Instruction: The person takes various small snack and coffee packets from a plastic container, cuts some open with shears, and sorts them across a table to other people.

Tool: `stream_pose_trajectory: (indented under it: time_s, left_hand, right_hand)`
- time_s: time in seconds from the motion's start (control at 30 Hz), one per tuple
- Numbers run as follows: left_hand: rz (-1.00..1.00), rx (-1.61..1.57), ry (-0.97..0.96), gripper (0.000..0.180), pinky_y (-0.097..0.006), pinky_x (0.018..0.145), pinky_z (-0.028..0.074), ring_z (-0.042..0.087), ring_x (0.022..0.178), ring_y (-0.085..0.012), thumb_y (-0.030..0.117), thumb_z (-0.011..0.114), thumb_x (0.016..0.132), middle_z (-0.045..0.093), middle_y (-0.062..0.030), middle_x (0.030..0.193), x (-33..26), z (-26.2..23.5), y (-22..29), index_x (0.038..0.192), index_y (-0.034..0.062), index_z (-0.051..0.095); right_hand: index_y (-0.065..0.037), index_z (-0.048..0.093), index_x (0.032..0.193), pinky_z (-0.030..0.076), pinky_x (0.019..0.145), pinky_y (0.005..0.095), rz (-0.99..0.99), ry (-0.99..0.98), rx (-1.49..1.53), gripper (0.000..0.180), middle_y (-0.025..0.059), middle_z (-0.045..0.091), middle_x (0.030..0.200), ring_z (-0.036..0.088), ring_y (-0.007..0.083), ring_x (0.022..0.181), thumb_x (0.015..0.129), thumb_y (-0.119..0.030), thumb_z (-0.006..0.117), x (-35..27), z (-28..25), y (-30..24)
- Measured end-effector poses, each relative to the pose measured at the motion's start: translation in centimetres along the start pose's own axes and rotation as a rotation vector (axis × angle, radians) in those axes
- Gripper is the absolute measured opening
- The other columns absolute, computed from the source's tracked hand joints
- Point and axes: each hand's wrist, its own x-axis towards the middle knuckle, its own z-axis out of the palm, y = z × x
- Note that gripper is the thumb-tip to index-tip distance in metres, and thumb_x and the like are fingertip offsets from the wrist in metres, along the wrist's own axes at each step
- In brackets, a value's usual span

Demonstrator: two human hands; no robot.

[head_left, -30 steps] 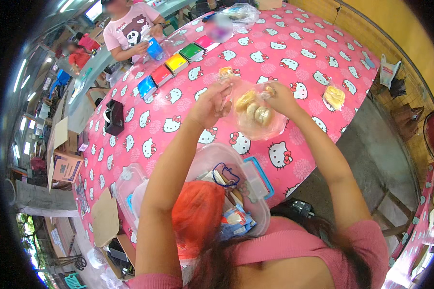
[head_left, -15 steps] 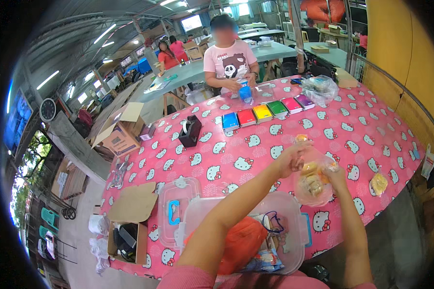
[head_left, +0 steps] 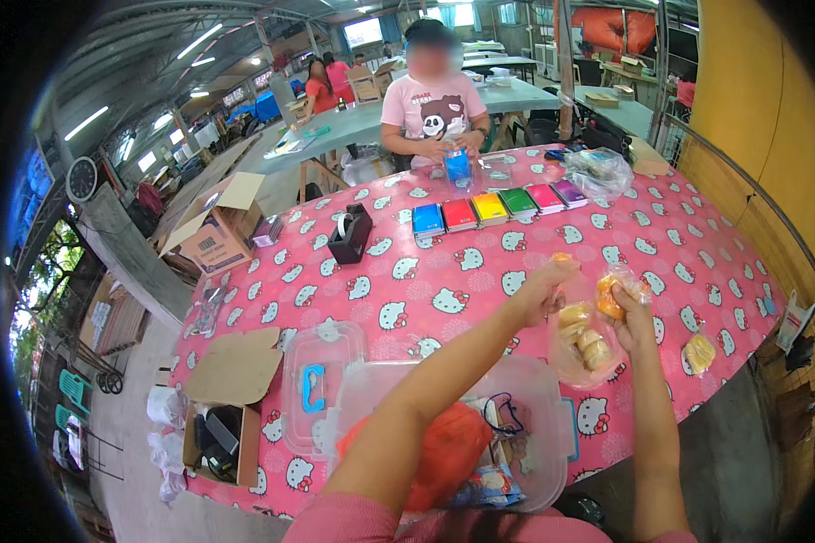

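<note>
Both my hands hold up a clear plastic bag [head_left: 581, 348] with several yellow round pieces inside, above the pink patterned tablecloth [head_left: 480, 271]. My left hand [head_left: 541, 288] pinches the bag's top on the left. My right hand [head_left: 632, 308] grips the top on the right, beside an orange piece [head_left: 608, 297]. Below my arms sits a clear plastic bin [head_left: 543, 385] with an orange cloth [head_left: 448, 452] and small items inside.
A second small bag of yellow pieces [head_left: 699, 353] lies at the table's right edge. A row of coloured blocks [head_left: 498, 208] and a black tape dispenser [head_left: 349, 233] lie farther away. Across the table a person in a pink shirt [head_left: 433, 109] holds a blue thing. A bin lid [head_left: 321, 385] and open cardboard box [head_left: 231, 416] are at left.
The view has tilted up, so the far side of the table and the hall now show. My hands with the bag have shifted right and lower in the picture.
</note>
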Motion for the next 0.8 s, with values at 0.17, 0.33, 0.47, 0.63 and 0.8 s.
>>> stream_pose_trajectory:
  time_s: [0.17,0.33,0.47,0.63,0.8]
  left_hand:
    - [0.049,0.279,0.042,0.039,-0.019,0.05,0.033,0.046,0.063,-0.0048,0.032,0.062,0.079,0.057,0.003,0.089,-0.7,2.6,0.0,0.11,0.0112,0.054]
    - [0.119,0.455,0.059,0.041,-0.022,0.055,0.037,0.049,0.07,-0.0061,0.036,0.064,0.078,0.057,0.003,0.088,-0.2,2.0,-0.8,0.108,0.0085,0.056]
    - [0.074,0.172,0.056,0.034,-0.022,0.06,0.041,0.054,0.075,-0.0091,0.027,0.06,0.083,0.06,-0.0011,0.093,-0.2,1.2,-0.6,0.108,0.0052,0.056]
    - [0.062,-0.077,-0.001,0.029,-0.026,0.069,0.048,0.059,0.085,-0.0149,0.018,0.059,0.083,0.061,-0.007,0.099,0.3,1.4,0.2,0.107,0.0017,0.056]
    - [0.052,-0.077,0.042,0.03,-0.027,0.075,0.045,0.056,0.091,-0.013,0.023,0.054,0.087,0.058,-0.0042,0.103,0.1,1.2,0.0,0.11,0.0044,0.053]
  right_hand:
    - [0.0,0.05,0.108,0.056,0.06,0.0303,-0.032,-0.053,-0.004,0.027,0.0115,0.056,0.104,0.061,0.021,0.08,0.082,-0.004,0.056,-0.7,2.4,-0.5]
    - [0.002,0.05,0.107,0.056,0.063,0.0308,-0.128,-0.068,-0.271,0.024,0.0119,0.056,0.102,0.06,0.0207,0.085,0.083,-0.001,0.052,0.5,2.8,0.6]
    - [0.003,0.049,0.107,0.055,0.07,0.0368,0.013,-0.088,-0.007,0.023,0.0122,0.055,0.102,0.059,0.0222,0.09,0.086,-0.006,0.05,0.0,4.2,0.5]
    - [0.003,0.049,0.107,0.054,0.072,0.0369,0.018,-0.104,0.019,0.023,0.0132,0.055,0.104,0.059,0.0231,0.092,0.088,-0.009,0.048,0.5,3.9,-0.4]
    - [0.003,0.048,0.108,0.053,0.075,0.0355,-0.005,-0.118,-0.029,0.024,0.0141,0.055,0.104,0.058,0.0233,0.094,0.084,-0.001,0.051,0.1,4.8,0.2]
